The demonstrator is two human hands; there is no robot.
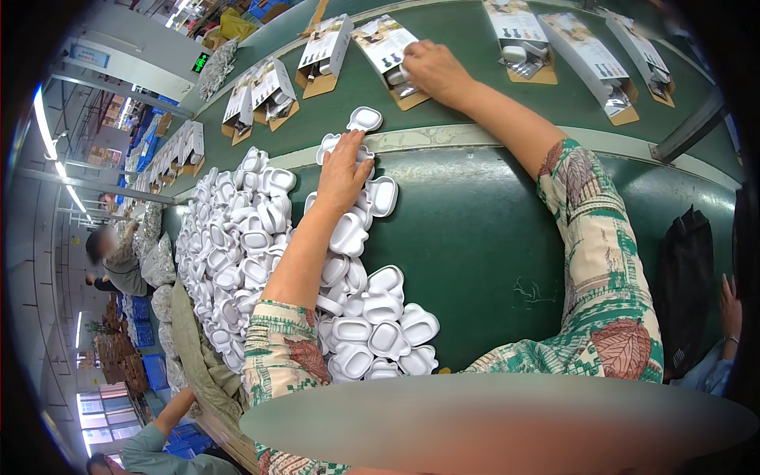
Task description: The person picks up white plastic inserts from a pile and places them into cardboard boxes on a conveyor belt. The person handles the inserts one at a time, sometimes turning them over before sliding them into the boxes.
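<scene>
My left hand (pixel 344 174) lies with its fingers stretched out over the white plastic pieces (pixel 257 218), small rounded shells with a recessed oval face. Just beyond its fingertips sits a single white piece (pixel 365 119) near the ledge. Farther off, my right hand (pixel 435 73) is at the near end of an open printed carton (pixel 383 41). Its fingers are bent around a white plastic piece (pixel 397 76) at that opening, and they partly hide it.
More cartons with open brown flaps, such as this one (pixel 522 36), stand on the green belt (pixel 455 24). A pale ledge (pixel 443 138) divides it from my green table (pixel 475 229). At the right are a black bag (pixel 685 277) and another person's hand (pixel 730 305); green cloth (pixel 198 348) lies left.
</scene>
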